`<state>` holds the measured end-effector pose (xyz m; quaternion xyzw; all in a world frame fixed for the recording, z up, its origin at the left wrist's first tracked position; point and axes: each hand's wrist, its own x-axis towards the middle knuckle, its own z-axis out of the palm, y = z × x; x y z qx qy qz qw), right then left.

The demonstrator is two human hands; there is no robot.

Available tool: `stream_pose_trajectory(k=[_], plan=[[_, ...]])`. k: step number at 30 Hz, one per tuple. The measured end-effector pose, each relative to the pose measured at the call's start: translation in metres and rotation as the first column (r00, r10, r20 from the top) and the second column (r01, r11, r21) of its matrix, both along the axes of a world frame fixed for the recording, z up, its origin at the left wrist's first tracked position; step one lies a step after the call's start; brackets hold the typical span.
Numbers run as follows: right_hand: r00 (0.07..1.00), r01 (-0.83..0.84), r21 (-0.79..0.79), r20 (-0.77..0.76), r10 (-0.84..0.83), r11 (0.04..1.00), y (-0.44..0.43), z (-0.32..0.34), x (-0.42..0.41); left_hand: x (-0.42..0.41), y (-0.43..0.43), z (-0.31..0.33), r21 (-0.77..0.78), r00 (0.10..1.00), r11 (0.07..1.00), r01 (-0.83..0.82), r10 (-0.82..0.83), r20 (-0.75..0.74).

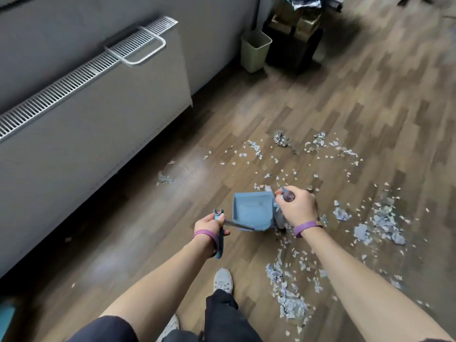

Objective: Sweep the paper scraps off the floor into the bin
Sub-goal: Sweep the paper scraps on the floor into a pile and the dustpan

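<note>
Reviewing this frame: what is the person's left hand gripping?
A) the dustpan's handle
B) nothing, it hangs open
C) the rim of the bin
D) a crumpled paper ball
A: the left hand is curled round the blue dustpan handle. The bin stands far off by the wall, and the right hand grips the brush.

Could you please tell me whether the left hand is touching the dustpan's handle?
Touching. The head view shows the left hand with its fingers curled round the blue dustpan handle, and no gap between them.
</note>
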<state>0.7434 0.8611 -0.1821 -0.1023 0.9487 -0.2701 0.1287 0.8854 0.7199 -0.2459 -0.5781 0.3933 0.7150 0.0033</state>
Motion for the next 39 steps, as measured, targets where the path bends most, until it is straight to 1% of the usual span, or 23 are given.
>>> stream_pose_trajectory(k=[2, 4, 6, 8, 10, 12, 14, 17, 19, 21, 24, 27, 29, 31, 32, 34, 39], plan=[[0.995, -0.101, 0.006, -0.002, 0.101, 0.995, -0.022, 0.003, 0.02, 0.023, -0.011, 0.007, 0.004, 0.998, 0.998, -0.055, 0.055, -0.036], [0.978, -0.211, 0.0, -0.01, 0.211, 0.978, -0.053, 0.009, 0.048, 0.055, -0.03, 0.017, 0.044, 0.99, 0.992, -0.116, 0.119, -0.077], [0.951, -0.308, -0.022, -0.005, 0.308, 0.951, -0.089, 0.017, 0.081, 0.097, -0.052, 0.024, 0.109, 0.968, 0.968, -0.226, 0.236, -0.088], [0.913, -0.406, -0.035, 0.015, 0.407, 0.913, -0.126, 0.024, 0.123, 0.146, -0.074, 0.028, 0.12, 0.94, 0.941, -0.317, 0.328, -0.092], [0.868, -0.493, -0.06, 0.031, 0.496, 0.868, -0.158, 0.027, 0.173, 0.202, -0.089, 0.026, 0.081, 0.93, 0.932, -0.353, 0.359, -0.078], [0.816, -0.571, -0.084, 0.048, 0.576, 0.817, -0.179, 0.025, 0.228, 0.264, -0.097, 0.02, 0.003, 0.918, 0.918, -0.396, 0.396, 0.005], [0.755, -0.644, -0.109, 0.068, 0.652, 0.757, -0.194, 0.018, 0.282, 0.325, -0.098, 0.016, -0.076, 0.885, 0.89, -0.45, 0.456, 0.097], [0.677, -0.693, -0.206, 0.146, 0.722, 0.691, -0.208, 0.002, 0.355, 0.408, -0.093, 0.017, -0.14, 0.819, 0.835, -0.533, 0.55, 0.16], [0.635, -0.691, -0.27, 0.218, 0.741, 0.671, -0.212, -0.012, 0.396, 0.454, -0.089, 0.016, -0.176, 0.774, 0.795, -0.581, 0.606, 0.182], [0.608, -0.666, -0.328, 0.279, 0.743, 0.669, -0.21, -0.026, 0.427, 0.491, -0.087, 0.012, -0.198, 0.736, 0.765, -0.612, 0.643, 0.212], [0.595, -0.616, -0.361, 0.369, 0.714, 0.7, -0.201, -0.046, 0.455, 0.528, -0.083, 0.005, -0.208, 0.698, 0.749, -0.629, 0.662, 0.272], [0.572, -0.603, -0.348, 0.439, 0.693, 0.718, -0.188, -0.059, 0.46, 0.536, -0.075, -0.007, -0.144, 0.727, 0.775, -0.616, 0.629, 0.276], [0.554, -0.655, -0.31, 0.423, 0.717, 0.689, -0.18, -0.063, 0.449, 0.524, -0.068, -0.013, -0.08, 0.757, 0.791, -0.606, 0.605, 0.249], [0.547, -0.717, -0.252, 0.375, 0.748, 0.65, -0.17, -0.064, 0.428, 0.503, -0.063, -0.016, -0.047, 0.767, 0.792, -0.609, 0.603, 0.221], [0.567, -0.725, -0.222, 0.346, 0.748, 0.652, -0.165, -0.063, 0.415, 0.488, -0.061, -0.016, -0.038, 0.776, 0.799, -0.601, 0.594, 0.214], [0.628, -0.704, -0.176, 0.298, 0.719, 0.688, -0.152, -0.06, 0.383, 0.455, -0.059, -0.015, -0.02, 0.81, 0.83, -0.558, 0.549, 0.205], [0.756, -0.605, -0.132, 0.216, 0.618, 0.785, -0.106, -0.047, 0.282, 0.348, -0.043, -0.015, 0.029, 0.901, 0.912, -0.409, 0.399, 0.169]])
